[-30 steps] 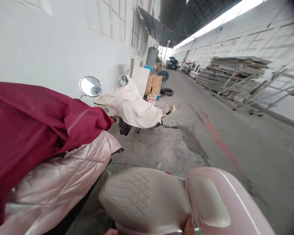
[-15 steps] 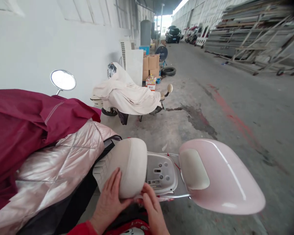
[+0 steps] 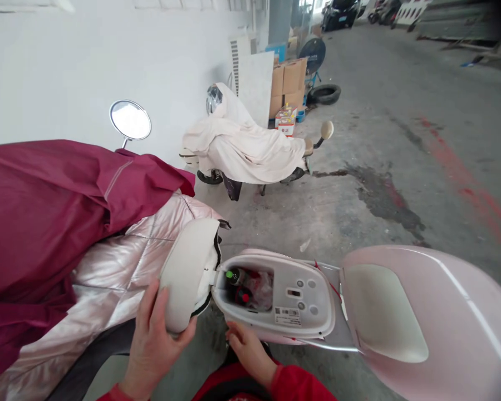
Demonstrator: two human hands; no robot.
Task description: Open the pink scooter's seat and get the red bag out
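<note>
My left hand (image 3: 156, 334) grips the edge of a cream scooter seat (image 3: 187, 267), thumb underneath and fingers over the top. The seat stands tilted up on its front hinge. Under it, the white storage compartment (image 3: 313, 320) lies exposed. Inside are a dark bottle with a green cap (image 3: 235, 277), a red-capped bottle (image 3: 242, 297) and a crumpled clear plastic bag (image 3: 263, 292). My right hand (image 3: 250, 348) is beside the compartment's near rim, fingers curled in; whatever they may hold is hidden.
The scooter's pink rear box (image 3: 451, 312) with a cream backrest pad (image 3: 386, 312) is at right. A maroon cover (image 3: 67, 195) and quilted pink cover (image 3: 137, 250) drape the front. Beyond stand a cloth-covered scooter (image 3: 250, 150), cardboard boxes (image 3: 290, 81) and a tyre (image 3: 325, 94).
The seat has swung up and forward in my left hand, uncovering the compartment and the bottles. My right hand has come away from the seat. The view has tilted down.
</note>
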